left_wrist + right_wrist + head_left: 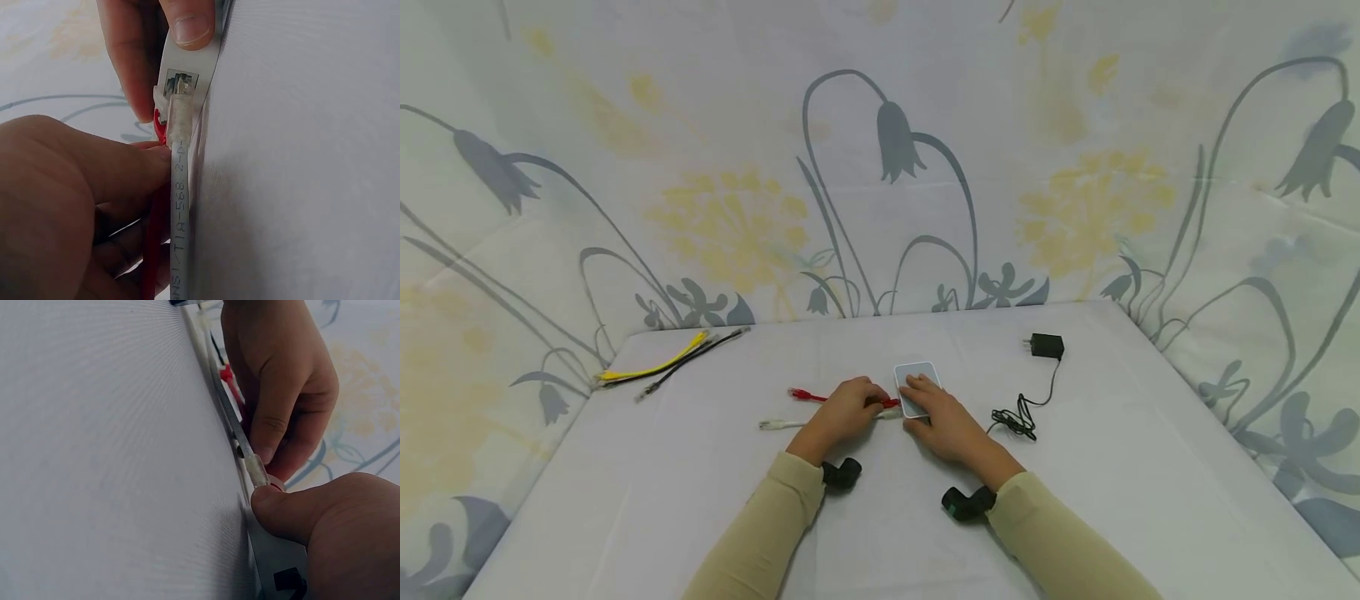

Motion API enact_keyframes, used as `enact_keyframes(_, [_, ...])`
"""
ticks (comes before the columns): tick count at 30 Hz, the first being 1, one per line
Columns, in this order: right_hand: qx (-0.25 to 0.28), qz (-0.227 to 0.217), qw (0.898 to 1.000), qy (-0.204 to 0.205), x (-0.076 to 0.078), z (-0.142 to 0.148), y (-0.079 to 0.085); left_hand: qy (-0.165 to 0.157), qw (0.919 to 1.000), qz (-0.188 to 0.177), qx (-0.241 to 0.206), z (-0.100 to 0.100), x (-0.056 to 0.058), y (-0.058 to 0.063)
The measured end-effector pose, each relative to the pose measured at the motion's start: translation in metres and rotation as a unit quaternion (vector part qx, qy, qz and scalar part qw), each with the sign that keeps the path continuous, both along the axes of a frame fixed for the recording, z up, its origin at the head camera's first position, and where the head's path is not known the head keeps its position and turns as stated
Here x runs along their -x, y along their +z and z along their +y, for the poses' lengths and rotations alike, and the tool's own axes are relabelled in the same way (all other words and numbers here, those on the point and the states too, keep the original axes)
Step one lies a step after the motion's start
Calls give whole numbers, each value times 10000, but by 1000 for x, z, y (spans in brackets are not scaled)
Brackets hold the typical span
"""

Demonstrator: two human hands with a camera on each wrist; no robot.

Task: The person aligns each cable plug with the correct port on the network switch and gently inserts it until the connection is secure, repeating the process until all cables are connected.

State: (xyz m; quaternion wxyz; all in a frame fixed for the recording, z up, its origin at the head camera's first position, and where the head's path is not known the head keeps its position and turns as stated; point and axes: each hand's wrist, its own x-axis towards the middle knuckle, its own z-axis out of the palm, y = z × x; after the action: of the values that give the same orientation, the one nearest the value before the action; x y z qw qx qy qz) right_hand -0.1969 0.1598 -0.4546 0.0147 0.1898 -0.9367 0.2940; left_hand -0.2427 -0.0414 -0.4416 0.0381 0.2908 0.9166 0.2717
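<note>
Left fingers (134, 165), nearly closed, pinch the red cable (157, 250).

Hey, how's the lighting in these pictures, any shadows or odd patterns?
Head view: fairly bright and even; left wrist view: dimmer, printing on the white cable legible, soft shadow on the tabletop beside it; right wrist view: also dim, faint fine lines across the tabletop.

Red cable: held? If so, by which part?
Yes: left hand pinches the red cable near its plug end, close to the white box.
</note>
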Motion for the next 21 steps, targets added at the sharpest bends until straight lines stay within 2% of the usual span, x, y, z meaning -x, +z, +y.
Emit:
enact_keyframes(6, [23, 16, 10000, 31, 2, 2, -3, 111, 9997, 17, 231, -3, 0, 2])
enact_keyframes(12, [22, 63, 10000, 46, 3, 2, -4, 350, 9990, 120, 268, -14, 2, 2])
enact_keyframes(21, [4, -58, 10000, 36, 1, 1, -2, 769, 9961, -79, 433, -38, 6, 5])
